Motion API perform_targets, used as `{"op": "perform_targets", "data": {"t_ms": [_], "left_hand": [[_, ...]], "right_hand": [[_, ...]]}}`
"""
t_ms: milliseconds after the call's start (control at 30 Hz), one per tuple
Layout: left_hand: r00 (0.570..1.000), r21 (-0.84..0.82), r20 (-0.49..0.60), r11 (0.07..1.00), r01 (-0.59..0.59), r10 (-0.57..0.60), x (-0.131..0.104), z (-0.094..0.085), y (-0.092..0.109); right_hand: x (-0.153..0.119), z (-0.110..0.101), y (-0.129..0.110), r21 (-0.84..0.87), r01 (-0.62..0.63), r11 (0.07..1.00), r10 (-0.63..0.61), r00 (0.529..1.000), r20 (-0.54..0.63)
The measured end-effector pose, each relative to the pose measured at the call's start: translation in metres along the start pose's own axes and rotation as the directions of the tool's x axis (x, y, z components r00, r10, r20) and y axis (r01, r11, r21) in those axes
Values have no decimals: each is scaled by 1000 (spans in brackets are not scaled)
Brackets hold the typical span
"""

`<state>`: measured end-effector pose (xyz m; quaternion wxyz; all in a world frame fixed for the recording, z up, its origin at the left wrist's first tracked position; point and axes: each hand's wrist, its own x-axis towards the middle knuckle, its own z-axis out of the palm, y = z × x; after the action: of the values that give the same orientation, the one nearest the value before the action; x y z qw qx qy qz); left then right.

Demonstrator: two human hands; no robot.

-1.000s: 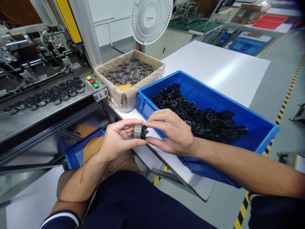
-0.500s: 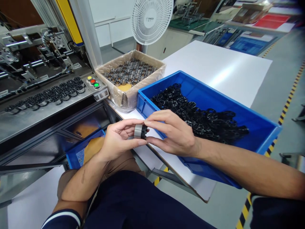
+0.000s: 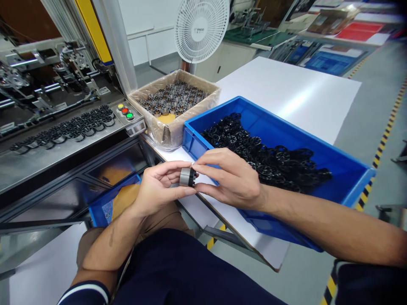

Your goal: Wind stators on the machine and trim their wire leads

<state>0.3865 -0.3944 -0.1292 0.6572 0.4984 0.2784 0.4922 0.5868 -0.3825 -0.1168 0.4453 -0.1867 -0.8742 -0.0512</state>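
Note:
Between my hands, above the table's near edge, is a motor stator core, a short grey metal cylinder with a black toothed plastic end piece facing right. My left hand grips the metal part from the left, thumb below and fingers above and behind. From the right, my right hand has its fingertips and thumb closed on the black end piece. The core lies on its side, its axis roughly level. Its far side and left end are hidden by my left fingers.
A blue bin of black plastic parts stands right, beside a plastic-lined carton of stator cores. Left, several cores line a machine's metal ledge near its buttons. A white fan stands behind.
The view has shifted very slightly. Both hands keep nearly the same hold on the stator core.

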Motion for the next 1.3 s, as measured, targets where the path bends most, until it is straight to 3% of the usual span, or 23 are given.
{"op": "perform_targets", "data": {"t_ms": [233,433,867,1133,1233,1300], "left_hand": [[998,-3,8,998,57,-57,-3,-3,2],[996,0,18,996,91,-91,-3,-8,2],[995,-5,2,995,96,-96,-3,-8,-1],[999,8,27,1000,29,-29,-9,1,-4],[998,117,58,993,-34,27,-15,5,-6],[994,195,77,977,-85,71,-16,2,-9]], "right_hand": [[0,-3,-1,-69,99,993,-98,995,9],[3,-2,-5,-37,78,996,-78,997,0],[1,1,-5,-9,-3,1000,3,1000,16],[-1,4,-11,-145,100,984,-97,995,25],[-1,4,9,-92,68,993,-69,998,-6],[-4,-4,42,-96,-96,991,90,994,-67]]}}
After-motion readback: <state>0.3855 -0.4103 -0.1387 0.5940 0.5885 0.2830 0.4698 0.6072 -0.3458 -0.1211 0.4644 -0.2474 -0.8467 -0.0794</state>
